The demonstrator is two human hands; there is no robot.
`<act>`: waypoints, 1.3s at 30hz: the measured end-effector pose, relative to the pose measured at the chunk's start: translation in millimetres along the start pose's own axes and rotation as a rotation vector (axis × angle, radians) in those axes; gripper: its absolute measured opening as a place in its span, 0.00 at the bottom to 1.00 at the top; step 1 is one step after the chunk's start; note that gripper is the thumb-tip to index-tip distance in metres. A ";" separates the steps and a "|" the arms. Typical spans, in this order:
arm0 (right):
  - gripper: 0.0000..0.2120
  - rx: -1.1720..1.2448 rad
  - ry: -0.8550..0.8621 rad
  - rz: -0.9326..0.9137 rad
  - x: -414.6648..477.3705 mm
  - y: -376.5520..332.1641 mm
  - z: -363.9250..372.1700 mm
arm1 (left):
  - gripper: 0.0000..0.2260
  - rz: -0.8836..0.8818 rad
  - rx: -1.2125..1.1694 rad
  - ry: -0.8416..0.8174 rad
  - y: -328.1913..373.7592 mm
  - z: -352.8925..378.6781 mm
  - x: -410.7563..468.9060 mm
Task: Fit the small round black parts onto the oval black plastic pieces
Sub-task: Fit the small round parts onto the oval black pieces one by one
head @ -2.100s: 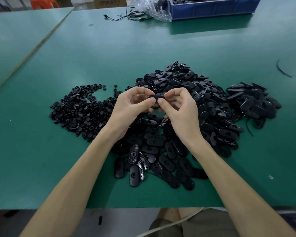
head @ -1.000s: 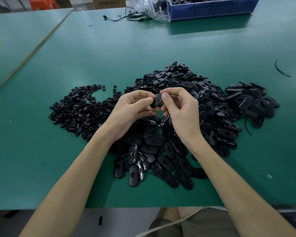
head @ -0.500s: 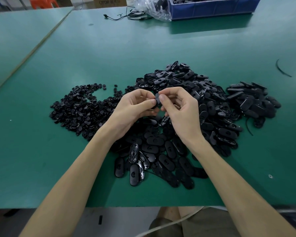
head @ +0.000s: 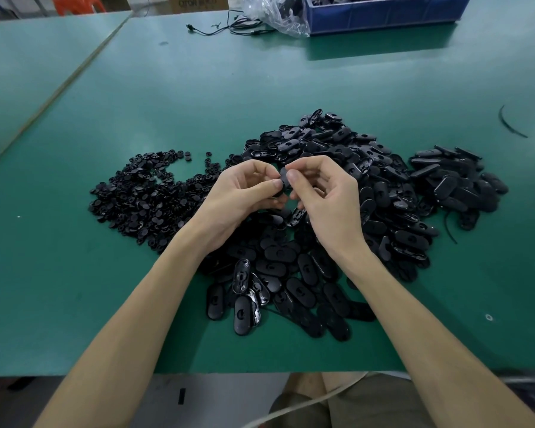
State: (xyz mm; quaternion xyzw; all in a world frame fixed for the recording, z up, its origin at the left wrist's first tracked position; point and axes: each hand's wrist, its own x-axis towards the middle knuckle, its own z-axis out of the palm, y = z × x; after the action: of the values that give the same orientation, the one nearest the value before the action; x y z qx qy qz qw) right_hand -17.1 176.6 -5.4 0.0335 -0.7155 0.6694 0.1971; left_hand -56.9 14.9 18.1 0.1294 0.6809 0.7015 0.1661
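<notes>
Above the middle of the green table (head: 291, 75), my left hand (head: 238, 196) and my right hand (head: 328, 193) meet fingertip to fingertip and pinch one black oval piece (head: 284, 180) between them. It stands nearly on edge and is mostly hidden by the fingers; whether a round part sits on it I cannot tell. A heap of small round black parts (head: 142, 196) lies to the left. A big heap of oval pieces (head: 337, 168) spreads under and behind my hands, reaching toward the front edge (head: 278, 291).
A separate stack of oval pieces (head: 454, 180) lies at the right. A blue bin (head: 383, 10) with a plastic bag (head: 275, 10) stands at the far edge, a black cable (head: 229, 26) beside it. A thin black strip (head: 510, 122) lies far right.
The oval piece has turned in my fingers from lying flat across to nearly on edge. Both hands stay in the same spot above the heap.
</notes>
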 end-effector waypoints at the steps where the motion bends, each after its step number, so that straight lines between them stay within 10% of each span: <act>1: 0.04 -0.004 -0.004 -0.003 -0.2 -0.1 0.1 | 0.04 -0.001 0.006 0.000 0.2 0.4 0.1; 39: 0.05 -0.095 0.052 -0.041 -1.3 -3.1 1.1 | 0.08 0.094 0.088 0.028 -5.4 -1.6 2.2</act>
State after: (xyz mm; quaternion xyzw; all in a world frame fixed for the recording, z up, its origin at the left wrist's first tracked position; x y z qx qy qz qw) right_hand -15.2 174.9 -3.0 0.0214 -0.7402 0.6313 0.2304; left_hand -59.3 14.5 12.6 0.1587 0.7064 0.6797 0.1176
